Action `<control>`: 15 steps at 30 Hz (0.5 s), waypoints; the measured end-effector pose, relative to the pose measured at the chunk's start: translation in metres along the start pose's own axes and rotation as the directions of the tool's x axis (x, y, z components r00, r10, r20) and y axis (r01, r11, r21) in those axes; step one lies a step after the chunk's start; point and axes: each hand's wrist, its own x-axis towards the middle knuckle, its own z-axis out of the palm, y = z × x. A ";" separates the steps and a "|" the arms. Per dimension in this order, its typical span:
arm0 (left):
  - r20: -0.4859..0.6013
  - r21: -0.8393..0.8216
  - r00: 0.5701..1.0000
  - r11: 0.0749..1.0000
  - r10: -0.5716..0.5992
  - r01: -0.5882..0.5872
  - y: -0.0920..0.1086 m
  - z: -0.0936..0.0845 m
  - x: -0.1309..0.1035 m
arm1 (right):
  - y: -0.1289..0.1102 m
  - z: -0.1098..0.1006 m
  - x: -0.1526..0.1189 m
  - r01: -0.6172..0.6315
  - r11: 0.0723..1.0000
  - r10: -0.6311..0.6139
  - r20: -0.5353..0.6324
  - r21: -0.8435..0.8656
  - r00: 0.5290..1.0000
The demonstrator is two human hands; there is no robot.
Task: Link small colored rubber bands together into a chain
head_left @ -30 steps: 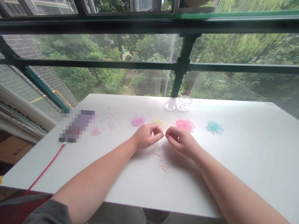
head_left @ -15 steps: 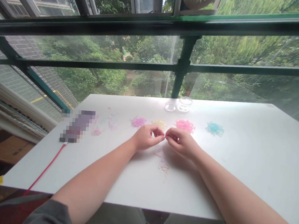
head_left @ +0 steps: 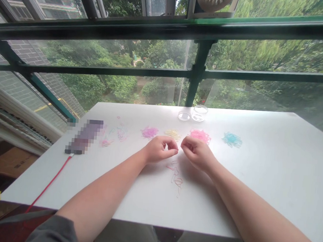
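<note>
My left hand is pinched closed over the middle of the white table, just in front of a yellow pile of small bands. A narrow gap parts it from my right hand, whose fingers are also closed, beside the bright pink pile. Whatever either hand's fingertips hold is too small to make out. Below the hands lie a few loose reddish bands. A purple pile is left of the yellow one, and a teal pile sits to the right.
A clear round container and a clear lid stand near the table's back edge. Mixed bands lie at the left, beside a blurred-out dark device with a red cable. Green railing runs behind the table.
My two hands have moved slightly apart at the fingertips. The fingers of my right hand are curled in more. The piles and loose bands have not moved.
</note>
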 end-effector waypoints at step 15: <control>0.120 -0.068 0.993 0.998 -0.007 0.016 0.001 -0.002 -0.002 | -0.002 -0.001 0.000 0.004 1.000 -0.003 0.087 -0.012 0.996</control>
